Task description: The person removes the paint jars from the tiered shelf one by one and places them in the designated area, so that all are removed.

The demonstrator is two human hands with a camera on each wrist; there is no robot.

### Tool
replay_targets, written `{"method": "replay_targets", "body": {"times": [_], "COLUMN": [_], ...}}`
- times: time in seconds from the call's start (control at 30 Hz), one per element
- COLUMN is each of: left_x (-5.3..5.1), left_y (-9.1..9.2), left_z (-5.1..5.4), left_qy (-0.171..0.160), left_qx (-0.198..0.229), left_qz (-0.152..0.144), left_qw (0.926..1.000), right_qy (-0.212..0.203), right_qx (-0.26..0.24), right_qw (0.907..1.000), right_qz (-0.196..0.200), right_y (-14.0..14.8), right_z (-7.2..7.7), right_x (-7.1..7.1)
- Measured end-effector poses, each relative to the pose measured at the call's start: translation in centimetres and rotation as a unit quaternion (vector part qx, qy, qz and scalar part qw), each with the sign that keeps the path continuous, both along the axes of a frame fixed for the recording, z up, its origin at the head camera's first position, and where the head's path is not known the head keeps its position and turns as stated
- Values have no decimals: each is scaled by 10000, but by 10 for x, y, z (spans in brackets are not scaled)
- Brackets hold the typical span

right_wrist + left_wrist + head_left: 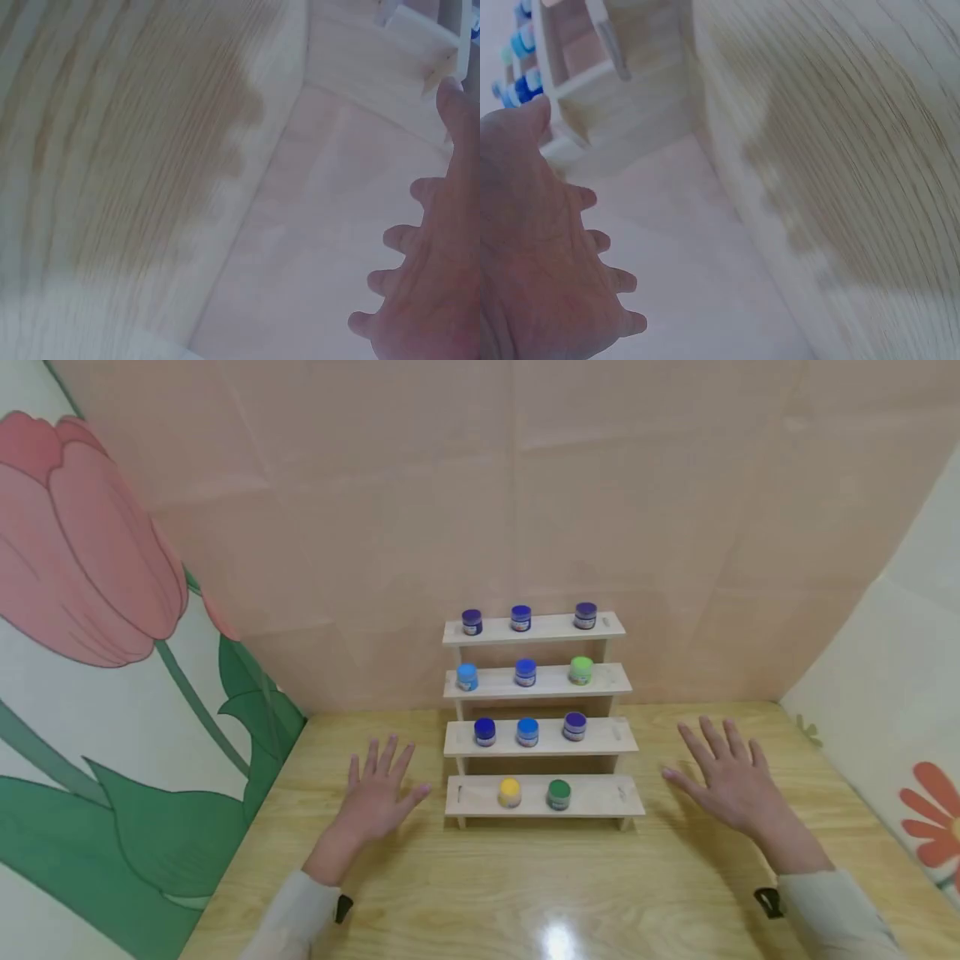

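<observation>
My left hand (pixel 375 802) is held palm down over the table, left of a white stepped rack (pixel 600 739), its fingers spread and holding nothing. On the rack's other side my right hand (pixel 735 785) hovers in the same way, fingers apart. Small paint jars stand on the rack's tiers. The lowest tier bears a yellow jar (pixel 510 792) and a dark green jar (pixel 558 794). One tier up are several blue and purple jars, among them a mid-blue jar (pixel 527 732). A light green jar (pixel 581 671) stands at the right of the tier above, and purple jar (pixel 586 616) at top right.
The wood-grain table (pixel 480 885) reaches back to a pinkish cloth backdrop (pixel 375 527). A panel with a large tulip (pixel 90 535) borders the left side. On the right is a white panel with an orange flower (pixel 933 814).
</observation>
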State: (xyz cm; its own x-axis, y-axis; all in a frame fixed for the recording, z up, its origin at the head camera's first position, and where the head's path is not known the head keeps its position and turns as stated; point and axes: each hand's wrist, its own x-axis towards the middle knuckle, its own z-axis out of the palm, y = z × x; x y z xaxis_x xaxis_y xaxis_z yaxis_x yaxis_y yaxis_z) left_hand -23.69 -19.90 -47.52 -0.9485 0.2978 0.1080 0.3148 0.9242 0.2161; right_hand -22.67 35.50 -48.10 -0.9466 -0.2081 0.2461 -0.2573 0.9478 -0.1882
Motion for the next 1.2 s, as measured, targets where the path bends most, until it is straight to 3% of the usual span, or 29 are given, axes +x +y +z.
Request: {"method": "replay_targets", "body": {"times": [0.4,0.63,0.9,1.2], "left_x": [16,22,30,30], "left_y": [29,48,65,80], "left_z": [9,9,11,3], "left_qy": [73,67,138,44], "left_qx": [289,626,826,1339], "left_qz": [-113,-168,-15,-315], "left_qw": [9995,9979,9965,9905], "right_qy": [-34,-235,-436,-479], "right_qx": [-212,-705,-1292,-1952], "right_qw": [9995,9968,9901,9788], "right_qz": [240,307,327,403], "right_y": [-20,-34,-46,-54], "right_z": [-3,0,1,-7], "right_x": [7,10,12,9]}}
